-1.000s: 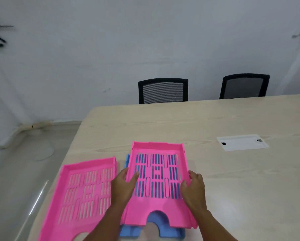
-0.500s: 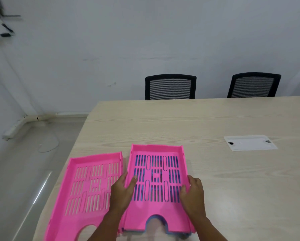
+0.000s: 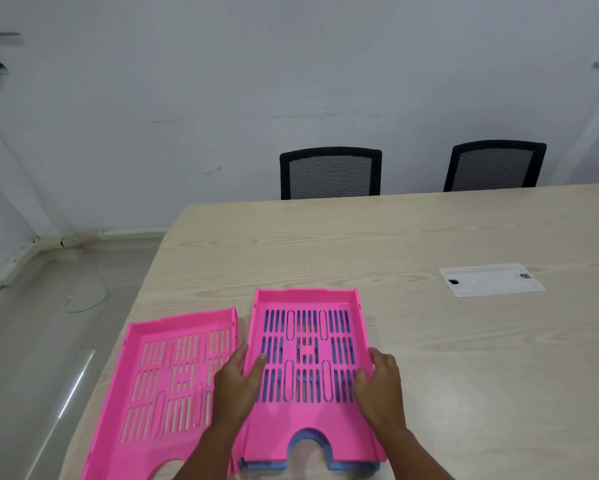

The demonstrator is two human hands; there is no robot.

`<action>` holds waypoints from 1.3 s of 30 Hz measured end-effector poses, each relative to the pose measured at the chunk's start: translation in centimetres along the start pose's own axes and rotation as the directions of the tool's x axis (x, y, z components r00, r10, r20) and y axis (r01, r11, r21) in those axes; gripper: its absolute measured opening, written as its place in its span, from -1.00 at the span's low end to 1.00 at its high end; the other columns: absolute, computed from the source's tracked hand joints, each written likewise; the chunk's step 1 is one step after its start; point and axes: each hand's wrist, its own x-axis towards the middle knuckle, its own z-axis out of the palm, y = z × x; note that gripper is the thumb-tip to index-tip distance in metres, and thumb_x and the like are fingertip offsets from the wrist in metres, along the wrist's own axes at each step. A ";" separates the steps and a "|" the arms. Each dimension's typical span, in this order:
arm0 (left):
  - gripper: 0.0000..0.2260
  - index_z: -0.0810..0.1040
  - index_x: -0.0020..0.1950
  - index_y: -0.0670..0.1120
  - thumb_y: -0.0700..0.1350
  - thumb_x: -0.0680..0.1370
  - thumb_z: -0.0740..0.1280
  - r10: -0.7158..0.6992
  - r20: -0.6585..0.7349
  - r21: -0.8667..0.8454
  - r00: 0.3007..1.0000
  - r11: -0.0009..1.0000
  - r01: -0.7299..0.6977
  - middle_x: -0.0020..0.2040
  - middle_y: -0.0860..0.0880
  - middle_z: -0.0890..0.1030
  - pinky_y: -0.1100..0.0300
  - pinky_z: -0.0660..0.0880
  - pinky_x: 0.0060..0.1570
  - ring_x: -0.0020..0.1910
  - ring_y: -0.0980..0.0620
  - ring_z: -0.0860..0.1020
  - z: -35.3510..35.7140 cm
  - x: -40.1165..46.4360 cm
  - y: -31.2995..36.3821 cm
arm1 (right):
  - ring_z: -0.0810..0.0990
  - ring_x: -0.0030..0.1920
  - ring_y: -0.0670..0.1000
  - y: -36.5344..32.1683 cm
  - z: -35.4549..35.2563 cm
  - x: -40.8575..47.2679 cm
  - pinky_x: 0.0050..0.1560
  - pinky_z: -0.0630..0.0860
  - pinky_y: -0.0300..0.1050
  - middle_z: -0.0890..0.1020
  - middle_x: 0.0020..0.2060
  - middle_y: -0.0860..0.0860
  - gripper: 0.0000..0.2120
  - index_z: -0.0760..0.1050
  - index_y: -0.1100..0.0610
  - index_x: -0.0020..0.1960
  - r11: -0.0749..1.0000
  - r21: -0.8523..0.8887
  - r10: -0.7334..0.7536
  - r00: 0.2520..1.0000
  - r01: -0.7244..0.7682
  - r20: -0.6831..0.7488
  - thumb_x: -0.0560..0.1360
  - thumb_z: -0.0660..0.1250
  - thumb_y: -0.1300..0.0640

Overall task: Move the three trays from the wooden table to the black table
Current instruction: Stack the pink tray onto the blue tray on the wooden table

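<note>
A pink slotted tray [image 3: 308, 424] lies nested on a blue tray [image 3: 305, 439], of which only the front edge and strips through the slots show. My left hand [image 3: 237, 386] grips the pink tray's left wall and my right hand [image 3: 381, 382] grips its right wall. A second pink tray [image 3: 166, 386] lies flat just to the left, by the corner of the wooden table [image 3: 429, 237]. The black table is not in view.
A white cable cover plate [image 3: 490, 279] is set in the tabletop at the right. Two black mesh chairs [image 3: 331, 173] [image 3: 495, 166] stand behind the far edge. The table's left edge drops to grey floor [image 3: 31, 341].
The upper pink tray has come down from a skewed, raised position and now sits square on the blue tray. Both hands stay on its sides.
</note>
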 end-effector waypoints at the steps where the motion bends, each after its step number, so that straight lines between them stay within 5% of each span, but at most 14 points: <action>1: -0.47 0.36 0.50 -0.11 -0.01 0.57 0.37 0.002 -0.002 -0.001 1.000 1.000 -0.002 0.48 -0.18 0.42 -0.16 0.37 0.38 0.43 -0.20 0.43 0.1 0.0 -0.1 | 0.52 0.15 0.04 0.0 -0.1 0.1 0.20 0.60 0.11 0.47 0.09 0.00 -0.55 0.38 0.14 0.42 1.000 0.003 0.010 1.000 -0.010 0.000 0.54 0.24 0.20; 11: -0.32 0.06 0.60 0.15 0.06 0.58 0.35 -0.037 0.137 -0.001 0.990 0.999 0.038 0.62 -0.05 0.17 -0.25 0.27 0.44 0.53 -0.21 0.27 0.6 -0.1 -1.5 | 0.59 0.23 0.11 1.3 -0.2 0.1 0.26 0.56 0.23 0.57 0.28 0.05 -0.33 0.05 -0.14 0.57 0.995 0.092 0.026 0.987 -0.041 0.157 0.54 0.22 0.15; 17: -0.28 -0.04 0.59 0.25 0.08 0.58 0.34 -0.044 0.130 0.001 0.990 0.999 0.044 0.63 -0.02 0.13 -0.24 0.24 0.43 0.54 -0.20 0.25 1.4 -1.2 -1.9 | 0.66 -0.09 -0.05 1.2 -1.7 0.9 -0.09 0.61 -0.17 0.62 0.05 0.06 -0.31 -0.04 -0.02 0.62 0.997 0.067 0.008 0.968 -0.026 0.252 0.60 0.13 0.33; 20: -0.28 -0.04 0.58 0.27 0.09 0.57 0.34 -0.042 0.092 -0.008 0.995 0.999 0.043 0.63 0.02 0.09 -0.24 0.24 0.43 0.54 -0.19 0.24 2.4 -1.8 -1.6 | 0.64 -0.17 -0.01 0.7 -2.5 2.2 -0.17 0.55 -0.19 0.63 -0.03 0.10 -0.32 -0.04 0.00 0.62 1.000 0.020 -0.004 0.964 -0.001 0.264 0.60 0.11 0.34; 29: -0.27 -0.06 0.60 0.22 0.07 0.58 0.33 -0.035 0.065 0.017 0.997 0.999 0.034 0.63 0.00 0.07 -0.25 0.25 0.43 0.55 -0.21 0.21 3.2 -1.4 -1.4 | 0.61 0.00 0.07 0.2 -2.7 3.0 0.06 0.59 0.02 0.57 0.08 0.13 -0.34 -0.08 0.02 0.63 0.998 -0.054 -0.012 0.964 0.027 0.267 0.62 0.13 0.23; 33: -0.28 -0.06 0.59 0.23 0.08 0.58 0.33 -0.030 0.078 0.027 0.996 0.999 0.028 0.62 -0.03 0.13 -0.24 0.26 0.45 0.54 -0.19 0.24 3.1 -0.8 -1.6 | 0.53 0.20 0.09 -0.6 -2.6 3.0 0.19 0.54 0.01 0.44 0.30 0.13 -0.42 0.08 0.13 0.60 0.989 -0.140 -0.018 0.978 0.048 0.210 0.61 0.15 0.21; 39: -0.36 0.08 0.60 0.10 0.03 0.60 0.32 -0.029 0.082 0.019 0.996 0.999 0.028 0.58 -0.05 0.25 -0.19 0.31 0.44 0.52 -0.14 0.30 2.0 0.0 -1.2 | 0.56 0.12 0.03 -2.4 -2.4 3.4 0.13 0.61 -0.02 0.46 0.25 0.08 -0.61 0.35 0.15 0.39 0.975 -0.140 -0.157 0.980 0.173 0.123 0.57 0.17 0.25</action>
